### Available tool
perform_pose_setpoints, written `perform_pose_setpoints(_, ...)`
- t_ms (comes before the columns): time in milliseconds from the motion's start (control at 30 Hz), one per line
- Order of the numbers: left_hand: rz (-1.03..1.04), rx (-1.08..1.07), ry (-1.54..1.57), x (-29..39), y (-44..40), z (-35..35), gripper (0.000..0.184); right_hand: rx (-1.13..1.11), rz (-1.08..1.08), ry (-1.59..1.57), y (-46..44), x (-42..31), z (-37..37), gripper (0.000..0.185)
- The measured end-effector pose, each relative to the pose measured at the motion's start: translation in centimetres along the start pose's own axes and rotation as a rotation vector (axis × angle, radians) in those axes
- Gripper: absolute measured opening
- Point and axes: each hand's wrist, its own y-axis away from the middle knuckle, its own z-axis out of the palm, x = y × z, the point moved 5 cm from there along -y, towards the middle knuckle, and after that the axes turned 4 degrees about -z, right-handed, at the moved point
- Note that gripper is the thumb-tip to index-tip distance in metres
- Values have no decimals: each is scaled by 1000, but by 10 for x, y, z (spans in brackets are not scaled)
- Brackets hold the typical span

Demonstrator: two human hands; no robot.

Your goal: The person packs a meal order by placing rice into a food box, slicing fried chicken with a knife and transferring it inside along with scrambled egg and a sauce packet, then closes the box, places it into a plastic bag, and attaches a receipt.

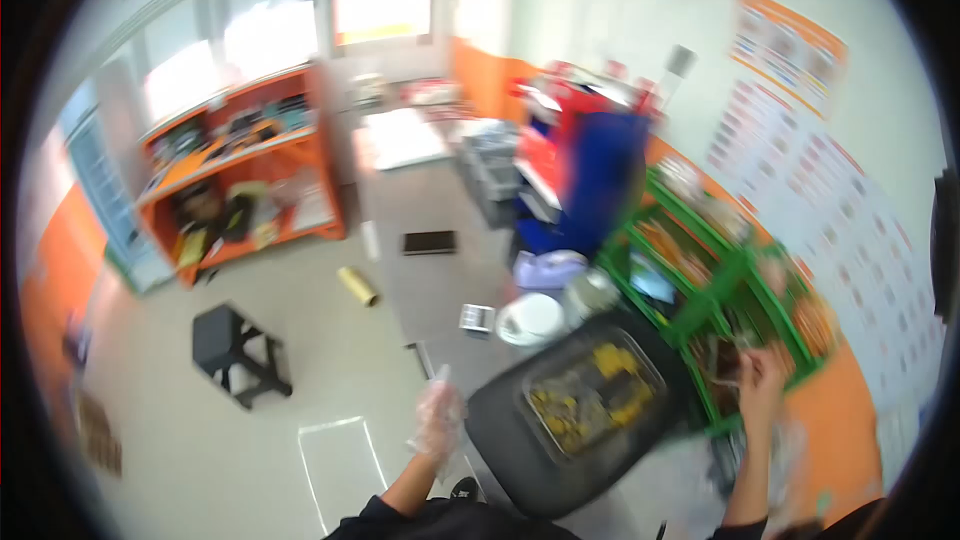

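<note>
My left hand (438, 420), in a clear plastic glove, is raised beside the counter's edge, left of a black tray-like holder (505, 440). Its fingers point upward and look stretched out, with nothing visible in them. In the holder sits a clear rectangular container (595, 395) with yellow pieces and greyish contents. My right hand (763, 380) is at the front of a green rack (715, 295) with compartments. Its fingers are pinched together near an opening; blur hides what they hold, if anything. Clear plastic hangs near the right wrist.
On the counter (455, 285) are a white round lid (531, 320), a jar (592, 295), a dark flat object (429, 242) and a small white card-like item (478, 318). A black stool (235, 345), a yellow roll (358, 286) and an orange shelf (240, 175) are on the left.
</note>
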Motion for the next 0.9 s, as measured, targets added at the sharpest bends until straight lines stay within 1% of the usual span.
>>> perform_pose_setpoints(33,14,5,-7,7,10,14,24,-4,270,-340,17,-15,-14,16)
perform_pose_setpoints(67,-1,-48,31,2,16,17,24,-42,258,-384,31,-21,-29,20)
perform_pose_setpoints(100,-28,-100,72,-3,20,14,23,-82,333,-439,50,-30,-46,21)
perform_pose_setpoints(167,-86,-121,53,-9,36,23,22,-59,404,-540,86,-43,-79,22)
perform_pose_setpoints(200,-135,-98,90,-12,46,32,23,-48,396,-511,104,-47,-97,21)
perform_pose_setpoints(233,-177,-61,123,-15,56,41,25,-15,432,-535,124,-47,-112,20)
perform_pose_setpoints(267,-238,-121,104,-20,70,56,25,9,461,-565,144,-47,-126,20)
perform_pose_setpoints(300,-206,-72,66,-18,80,67,25,63,509,-532,159,-49,-144,20)
perform_pose_setpoints(333,-164,-19,25,-17,92,74,24,21,510,-520,177,-54,-156,18)
perform_pose_setpoints(367,-209,-53,-9,-24,102,82,24,-28,514,-518,197,-55,-167,16)
perform_pose_setpoints(400,-228,-89,-8,-27,112,90,25,6,570,-510,219,-53,-180,16)
perform_pose_setpoints(467,-283,-134,-44,-34,134,98,25,-213,440,-222,259,-59,-193,12)
perform_pose_setpoints(500,-290,-198,-30,-37,145,107,26,-204,481,-221,283,-59,-198,12)
perform_pose_setpoints(533,-286,-261,1,-40,155,113,26,-340,461,-28,309,-59,-199,12)
perform_pose_setpoints(567,-299,-269,-4,-47,161,111,26,-478,431,165,334,-57,-197,11)
perform_pose_setpoints(600,-326,-306,-8,-57,165,108,26,-435,520,246,363,-50,-195,10)
perform_pose_setpoints(633,-349,-341,-12,-64,170,107,25,-475,640,352,383,-46,-193,10)
perform_pose_setpoints(700,-373,-345,-35,-70,189,114,26,-398,727,413,439,-21,-186,10)
perform_pose_setpoints(733,-393,-346,-52,-74,197,116,27,-400,731,410,449,-24,-184,10)
perform_pose_setpoints(767,-396,-345,-54,-78,201,114,27,-410,768,498,456,-25,-183,10)
perform_pose_setpoints(800,-430,-431,-26,-85,205,114,27,-420,804,584,463,-26,-182,12)
perform_pose_setpoints(833,-463,-518,2,-90,209,116,27,-422,805,581,476,-22,-173,12)
perform_pose_setpoints(867,-475,-544,2,-94,215,117,23,-377,638,697,484,-19,-161,14)
perform_pose_setpoints(900,-473,-543,-1,-95,223,122,23,-329,467,806,490,-23,-150,15)
